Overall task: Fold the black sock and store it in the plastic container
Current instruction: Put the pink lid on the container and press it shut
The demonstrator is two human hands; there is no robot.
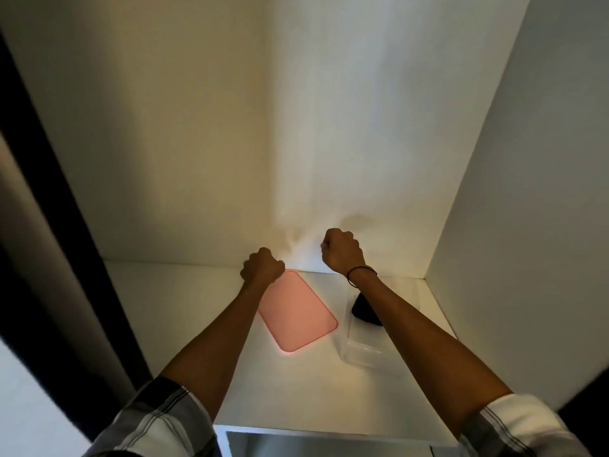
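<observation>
Both hands, left [262, 266] and right [341, 252], are clenched into empty fists near the shelf's [184, 311] back edge. The black sock [362, 310] lies in the clear container [359, 344] beside a pink lid [296, 311]; no writing is legible

The black sock [364, 311] lies below my right wrist, a dark rounded bundle, partly hidden by my forearm, so I cannot tell how neatly it is folded. It seems to sit inside the clear plastic container [357, 351], whose faint rim shows just nearer to me. The container's pink lid [296, 313] lies flat under my left wrist, apart from it.
</observation>
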